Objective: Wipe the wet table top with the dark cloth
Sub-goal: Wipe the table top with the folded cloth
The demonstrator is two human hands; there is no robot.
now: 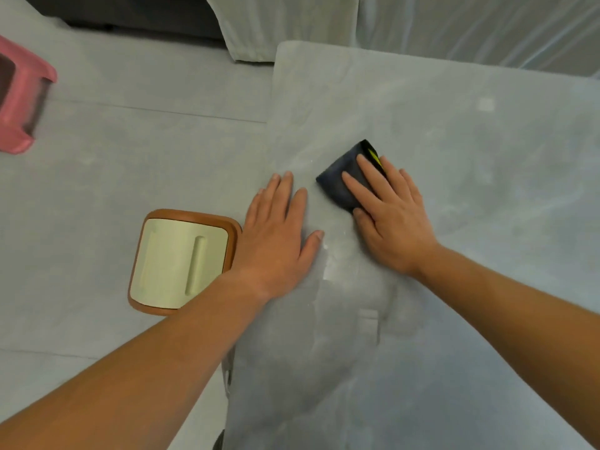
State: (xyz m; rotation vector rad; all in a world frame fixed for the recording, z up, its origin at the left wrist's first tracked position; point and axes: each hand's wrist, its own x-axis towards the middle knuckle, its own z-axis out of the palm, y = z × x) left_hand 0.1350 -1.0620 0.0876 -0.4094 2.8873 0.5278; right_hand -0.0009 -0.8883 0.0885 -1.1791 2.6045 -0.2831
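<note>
I am mid-wipe, I judge: my right hand (391, 212) lies flat with fingers spread, pressing the folded dark cloth (349, 180) onto the table top (470, 177) just right of the frame's centre; my left hand (279, 235) rests open-palmed on the table's left edge, holding nothing. Pale streaks between and below my hands look like wet patches, so the next stroke should drag the cloth down toward them under steady pressure; the lidded bin (180, 261) on the floor at lower left is closed, its contents hidden.
</note>
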